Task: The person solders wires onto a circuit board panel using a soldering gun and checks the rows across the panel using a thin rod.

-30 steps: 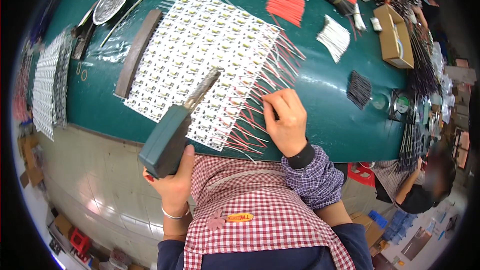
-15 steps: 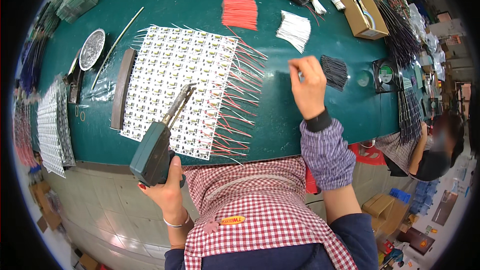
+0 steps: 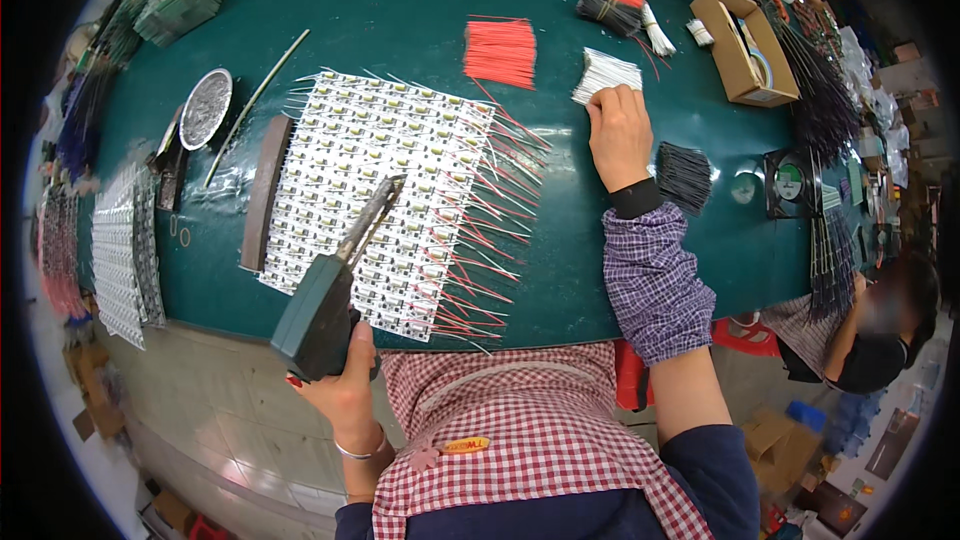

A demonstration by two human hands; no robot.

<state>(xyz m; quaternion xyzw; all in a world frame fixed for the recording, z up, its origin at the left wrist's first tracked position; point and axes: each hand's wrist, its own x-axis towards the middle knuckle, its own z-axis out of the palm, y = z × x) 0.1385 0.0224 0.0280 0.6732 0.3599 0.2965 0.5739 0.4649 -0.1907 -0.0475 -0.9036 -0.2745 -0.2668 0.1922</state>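
My left hand [image 3: 345,390] is wrapped round the handle of a dark green soldering gun [image 3: 315,315], whose metal tip hangs over a white panel of small circuit boards [image 3: 350,155]. Red and white wires stick out along the panel's right edge. Farther right, my right hand [image 3: 621,138] is at the near edge of a pile of white wires [image 3: 606,68]. Its fingers are bent together on the wires, and the fingertips partly cover them. A pile of red wires [image 3: 500,52] lies to the left of it, and black wires [image 3: 684,178] lie nearer.
A dark bar [image 3: 267,195] lies along the panel's left edge. Beyond it are a metal bowl [image 3: 207,110] and a thin rod [image 3: 258,108]. An open cardboard box [image 3: 745,50] and a black fan-like frame [image 3: 790,183] are at right. Another person [image 3: 880,330] sits there.
My right hand has moved from beside the black wires up to the white wires. The soldering gun stays over the panel. The whole view has shifted slightly.
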